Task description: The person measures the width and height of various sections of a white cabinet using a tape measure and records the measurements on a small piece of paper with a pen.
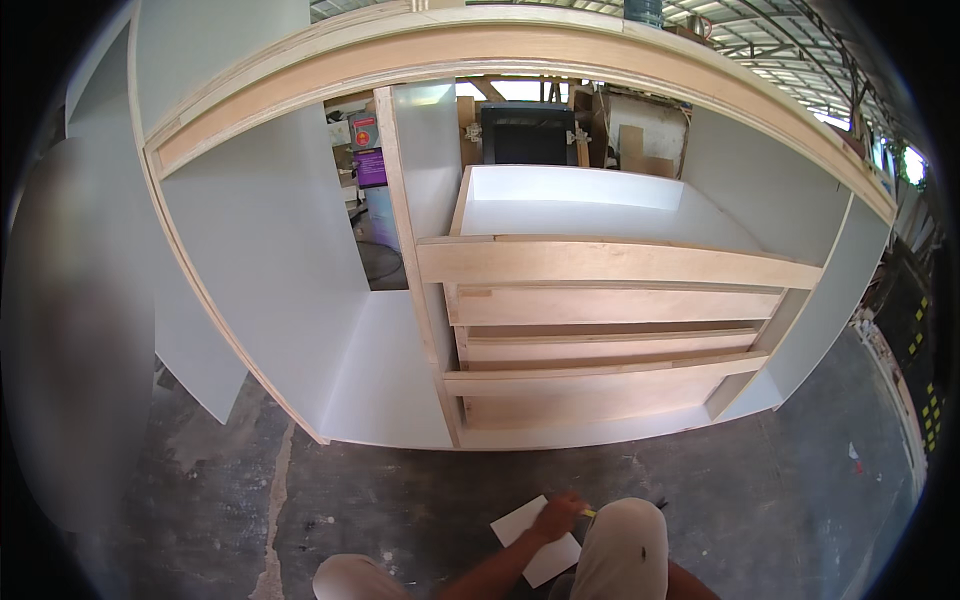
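Observation:
Between my knees, my left hand point(558, 517) is over a small white board point(520, 519) on the floor. Its fingers are closed on a small yellow strip point(589, 513), which looks like the end of a tape measure, though most of it is hidden. My right forearm point(688, 584) runs outside my right knee point(625, 535), and that knee hides the hand. A small dark tip point(660, 503) shows beside the knee; I cannot make out what it belongs to. Beyond my hands stands a large wooden cabinet frame point(620, 262) with pale grey inner panels.
Stacked drawers point(620, 305) with plain wood fronts sit inside the cabinet's right section. A tall grey panel point(195, 360) stands at its left. Through the open back show boxes point(370, 168) and a black screen-like panel point(528, 135). The dark concrete floor point(400, 500) has a long crack.

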Motion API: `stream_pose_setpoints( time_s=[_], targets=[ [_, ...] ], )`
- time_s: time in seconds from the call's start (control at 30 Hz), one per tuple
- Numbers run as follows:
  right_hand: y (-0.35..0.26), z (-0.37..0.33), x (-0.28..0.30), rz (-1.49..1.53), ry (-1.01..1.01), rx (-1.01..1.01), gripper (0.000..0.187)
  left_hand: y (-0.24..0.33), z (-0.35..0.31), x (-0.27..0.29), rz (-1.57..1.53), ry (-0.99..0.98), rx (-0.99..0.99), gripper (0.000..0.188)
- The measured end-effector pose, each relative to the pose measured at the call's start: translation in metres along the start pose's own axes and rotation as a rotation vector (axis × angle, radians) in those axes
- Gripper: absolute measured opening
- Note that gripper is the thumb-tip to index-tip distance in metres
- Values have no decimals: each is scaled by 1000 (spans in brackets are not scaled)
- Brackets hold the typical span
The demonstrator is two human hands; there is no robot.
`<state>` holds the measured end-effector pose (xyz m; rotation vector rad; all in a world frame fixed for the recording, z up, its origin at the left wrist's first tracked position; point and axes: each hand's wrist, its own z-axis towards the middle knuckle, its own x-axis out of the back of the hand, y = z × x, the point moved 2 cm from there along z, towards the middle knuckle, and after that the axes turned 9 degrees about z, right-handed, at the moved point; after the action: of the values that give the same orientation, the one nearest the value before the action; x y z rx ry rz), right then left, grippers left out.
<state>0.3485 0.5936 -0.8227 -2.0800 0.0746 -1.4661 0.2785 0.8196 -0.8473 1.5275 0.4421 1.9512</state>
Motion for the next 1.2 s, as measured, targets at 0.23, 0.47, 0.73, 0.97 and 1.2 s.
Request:
stream_pose_setpoints(
  time_s=[0.23,0.47,0.73,0.97,1.2],
  targets=[
    [54,2,-42,-48,119,-82,37,8,-17,16,254,152,96,24],
    [160,-12,-78,-336,311,-74,36,-32,-42,64,590,90,589,46],
    [16,-3,-55,369,787,364,33,-38,-81,56,328,209,709,32],
    [31,8,-131,1093,73,156,33,-41,-28,64,-288,78,767,23],
    [-109,-15,-95,1098,15,88,26,-68,-55,79,-837,-1,885,30]
  ],
)
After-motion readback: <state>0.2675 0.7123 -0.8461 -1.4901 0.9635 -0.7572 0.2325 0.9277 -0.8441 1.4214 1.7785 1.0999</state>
